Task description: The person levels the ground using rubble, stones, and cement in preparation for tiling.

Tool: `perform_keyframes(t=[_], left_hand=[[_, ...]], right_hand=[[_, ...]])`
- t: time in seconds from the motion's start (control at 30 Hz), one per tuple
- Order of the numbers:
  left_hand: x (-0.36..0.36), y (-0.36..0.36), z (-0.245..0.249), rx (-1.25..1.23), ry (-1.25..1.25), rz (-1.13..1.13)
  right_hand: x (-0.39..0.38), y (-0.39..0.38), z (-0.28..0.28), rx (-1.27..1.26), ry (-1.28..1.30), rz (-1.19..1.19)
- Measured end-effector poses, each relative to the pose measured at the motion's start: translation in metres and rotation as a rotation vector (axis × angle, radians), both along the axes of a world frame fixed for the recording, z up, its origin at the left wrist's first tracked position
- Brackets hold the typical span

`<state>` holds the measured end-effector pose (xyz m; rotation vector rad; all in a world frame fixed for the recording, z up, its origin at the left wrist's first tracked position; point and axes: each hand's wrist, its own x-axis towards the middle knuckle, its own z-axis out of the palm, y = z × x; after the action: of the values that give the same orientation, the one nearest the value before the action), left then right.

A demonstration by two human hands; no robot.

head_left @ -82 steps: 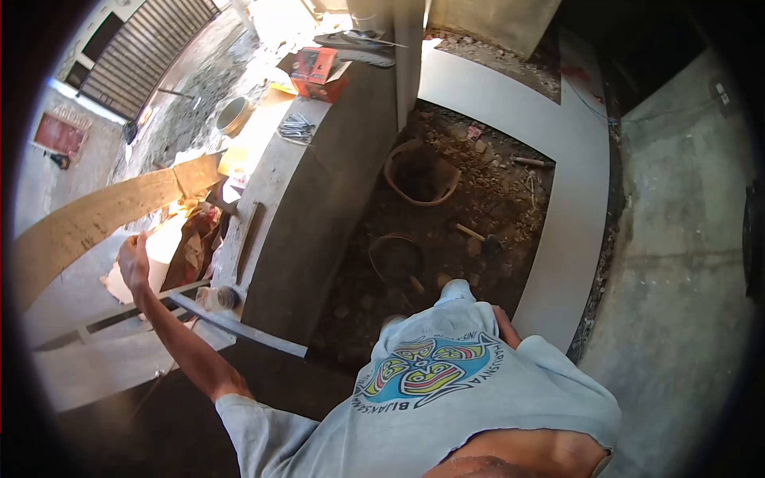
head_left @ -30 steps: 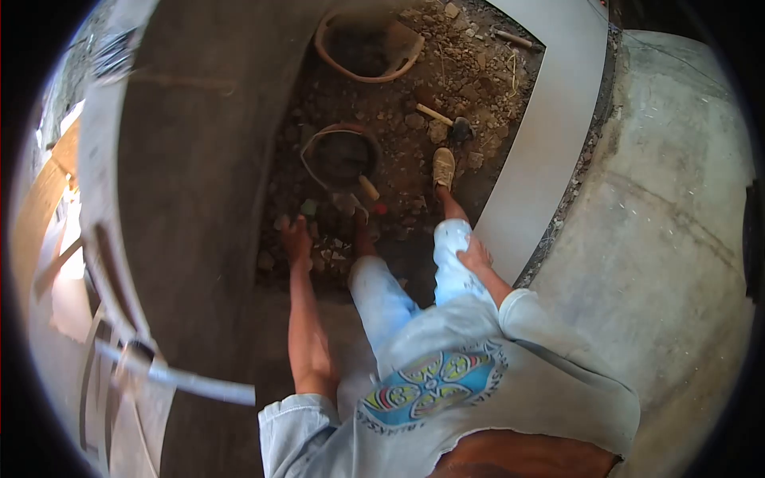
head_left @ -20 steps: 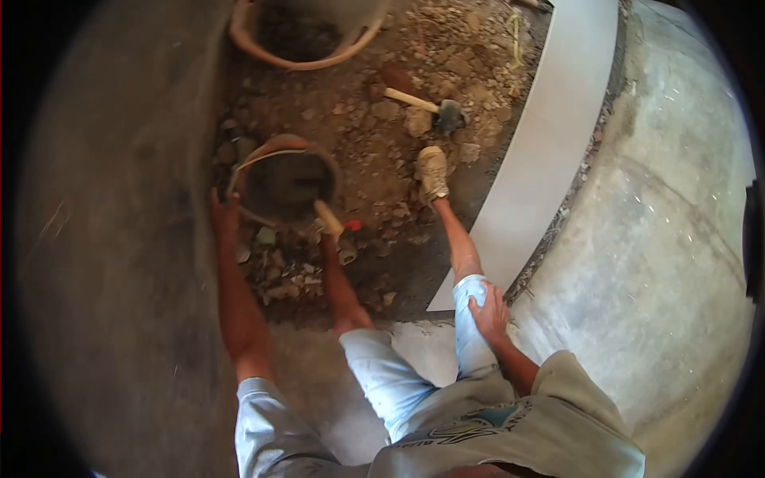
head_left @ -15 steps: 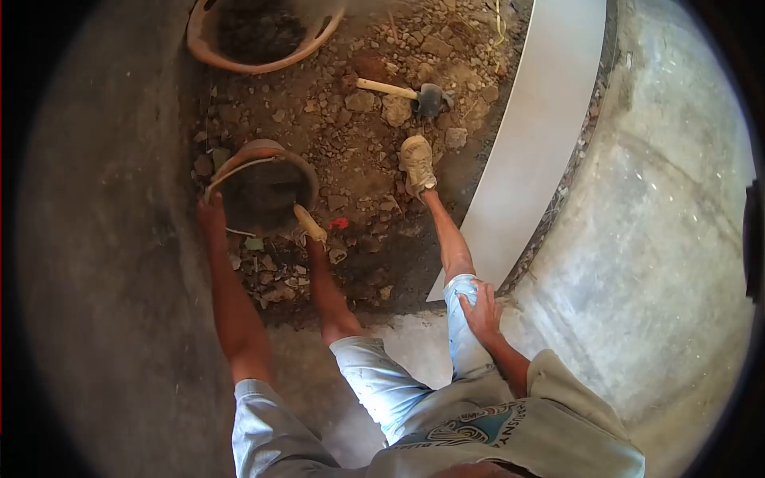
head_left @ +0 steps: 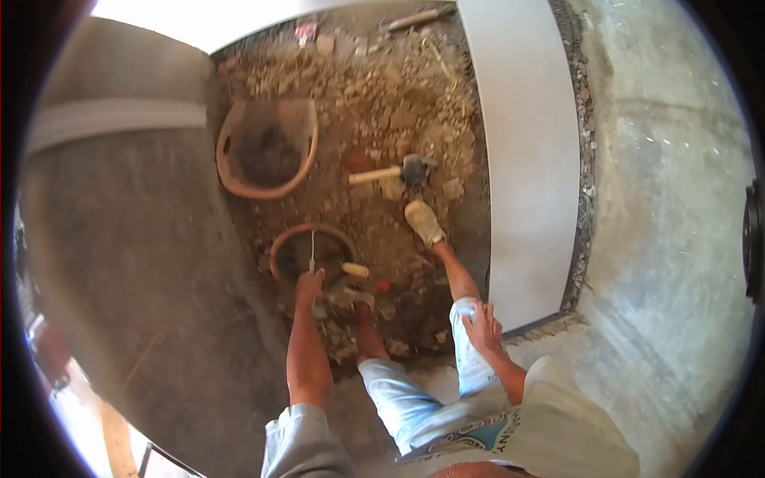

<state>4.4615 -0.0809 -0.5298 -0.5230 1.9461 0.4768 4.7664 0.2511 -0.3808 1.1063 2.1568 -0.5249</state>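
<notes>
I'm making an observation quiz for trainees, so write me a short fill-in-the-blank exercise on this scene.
1. The left hand holds the handle of the ____ (nearer or farther) bucket.
2. The hand resting on a leg is the person's ____ one.
3. The hammer lies with its shaft toward the picture's ____ edge.

Missing words: nearer; right; left.

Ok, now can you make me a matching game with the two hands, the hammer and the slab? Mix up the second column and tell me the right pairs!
Things:
1. left hand
2. hammer
3. slab
4. right hand

Where or how:
A. lying on the rubble
B. resting at the knee
C. gripping a bucket handle
D. long, flat and pale

Right pairs: 1-C, 2-A, 3-D, 4-B
</notes>
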Motion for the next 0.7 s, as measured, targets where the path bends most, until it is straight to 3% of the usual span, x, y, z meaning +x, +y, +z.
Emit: perform_keyframes(t=[0.07, 0.17, 0.37, 0.47, 0.7], left_hand=[[-0.026, 0.033, 0.025, -0.064, -0.085, 0.037], [-0.060, 0.070, 0.068, 0.166, -0.035, 0.127], [-0.111, 0.236, 0.105, 0.304, -0.015, 0.085], [-0.109, 0.281, 0.098, 0.382, 0.050, 0.043], [-0.141, 0.382, 0.030, 0.512, 0.160, -0.102]], right_hand=[[-0.002, 0.014, -0.007, 0.007, 0.040, -0.018], [0.005, 0.014, 0.000, -0.036, 0.019, -0.065], [-0.002, 0.032, 0.005, -0.041, 0.125, -0.147], [-0.007, 0.043, 0.008, -0.046, 0.152, -0.167], [0.012, 0.050, 0.002, -0.038, 0.142, -0.161]])
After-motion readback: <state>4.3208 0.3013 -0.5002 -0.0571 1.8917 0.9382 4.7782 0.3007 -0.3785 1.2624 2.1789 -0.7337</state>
